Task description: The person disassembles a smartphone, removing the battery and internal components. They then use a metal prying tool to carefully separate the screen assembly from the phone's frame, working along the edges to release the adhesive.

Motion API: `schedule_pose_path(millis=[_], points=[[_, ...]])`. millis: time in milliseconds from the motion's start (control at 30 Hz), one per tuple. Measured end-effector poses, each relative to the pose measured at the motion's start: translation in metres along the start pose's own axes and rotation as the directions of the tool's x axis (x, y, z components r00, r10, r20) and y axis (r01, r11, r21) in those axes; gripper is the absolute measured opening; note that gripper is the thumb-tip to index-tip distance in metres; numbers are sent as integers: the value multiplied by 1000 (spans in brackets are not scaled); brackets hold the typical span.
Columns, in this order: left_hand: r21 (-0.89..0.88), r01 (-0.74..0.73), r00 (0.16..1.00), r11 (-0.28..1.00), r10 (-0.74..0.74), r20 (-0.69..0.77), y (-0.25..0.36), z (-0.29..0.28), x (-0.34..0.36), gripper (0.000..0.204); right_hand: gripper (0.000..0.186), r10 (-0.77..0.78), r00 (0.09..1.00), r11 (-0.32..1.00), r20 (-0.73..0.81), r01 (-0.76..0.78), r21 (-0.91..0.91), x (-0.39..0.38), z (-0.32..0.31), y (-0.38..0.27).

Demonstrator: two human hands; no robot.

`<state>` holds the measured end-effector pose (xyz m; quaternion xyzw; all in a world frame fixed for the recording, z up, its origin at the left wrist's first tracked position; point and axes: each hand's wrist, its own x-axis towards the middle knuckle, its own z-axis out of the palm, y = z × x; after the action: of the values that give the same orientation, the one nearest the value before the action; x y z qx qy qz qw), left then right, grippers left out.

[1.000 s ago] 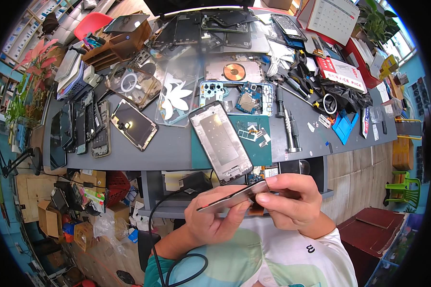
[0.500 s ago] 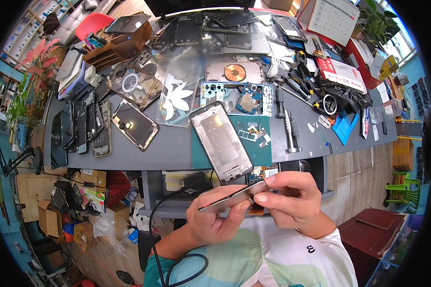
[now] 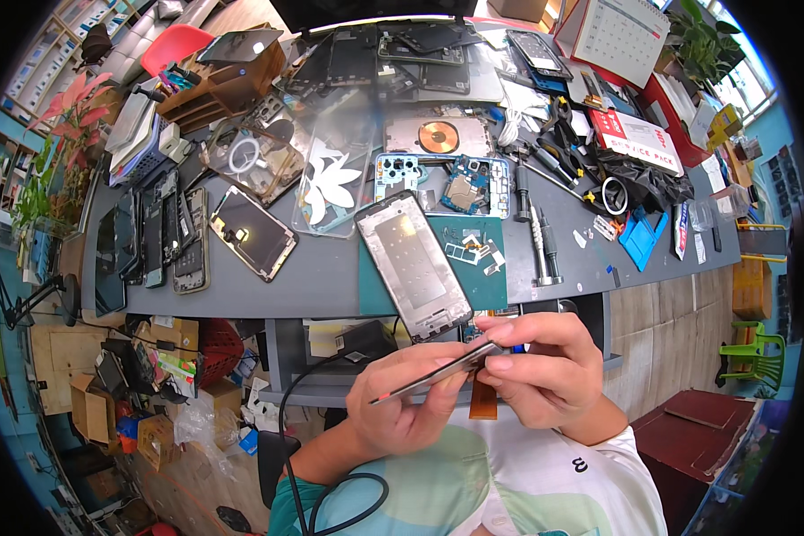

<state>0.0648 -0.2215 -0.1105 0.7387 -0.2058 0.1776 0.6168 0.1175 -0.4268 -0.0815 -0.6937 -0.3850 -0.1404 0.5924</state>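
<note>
At lower centre, the left hand [image 3: 389, 422] and right hand [image 3: 554, 371] pinch a thin phone panel [image 3: 420, 382], now tipped more edge-on with more orange strip [image 3: 483, 402] showing beneath, suggesting closer work at its right end, while bold lettering marks the red-and-white box [image 3: 639, 138] at upper right.

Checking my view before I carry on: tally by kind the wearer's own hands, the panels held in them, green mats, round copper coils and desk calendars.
Left hand and right hand: 2
Thin held panel: 1
Green mat: 1
Round copper coil: 1
Desk calendar: 1
Total: 6
</note>
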Motion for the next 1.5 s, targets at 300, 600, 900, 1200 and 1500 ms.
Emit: schedule_pose_path(millis=[300, 600, 900, 1200, 1500], points=[[53, -59, 998, 997, 59, -1, 0, 1, 6, 42, 38, 57, 998, 998, 7, -57, 9, -1, 2, -1], [144, -145, 989, 979, 145, 13, -2, 1, 8, 48, 27, 200, 979, 978, -45, -197, 68, 8, 6, -15], [182, -232, 970, 956, 242, -35, -9, 7, 6, 57, 25, 160, 986, 987, -45, -161, -10, 11, 10, -16], [217, -209, 976, 954, 218, -19, -6, 6, 3, 52, 24, 95, 994, 987, -57, -102, -123, 13, 12, -18], [207, -249, 966, 946, 257, -13, -8, 8, 4, 59, 25, 57, 994, 979, -95, -74, -190, 18, 9, -23]])
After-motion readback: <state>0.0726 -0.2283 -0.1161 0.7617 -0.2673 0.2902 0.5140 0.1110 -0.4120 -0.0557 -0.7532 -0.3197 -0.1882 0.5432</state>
